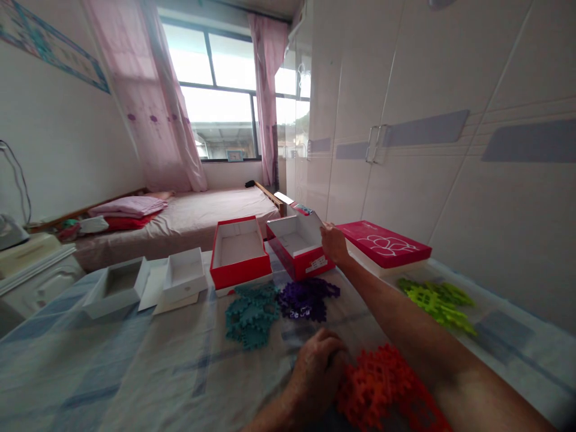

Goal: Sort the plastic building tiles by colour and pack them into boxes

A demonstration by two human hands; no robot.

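My right hand (pixel 333 242) reaches forward and grips the near corner of a tilted red box (pixel 299 243) with a white inside. My left hand (pixel 317 367) rests closed on the cloth beside a pile of orange-red snowflake pieces (pixel 382 387); whether it holds any is hidden. Piles of teal pieces (pixel 251 313) and purple pieces (pixel 307 297) lie between the hands. A second open red box (pixel 238 252) stands to the left of the tilted one.
A red lid (pixel 384 243) on a white base lies at the right, with green pieces (pixel 434 300) in front of it. Two white boxes (pixel 117 287) (pixel 184 275) sit at the left. A bed (pixel 189 219) and wardrobe doors (pixel 405 150) lie beyond.
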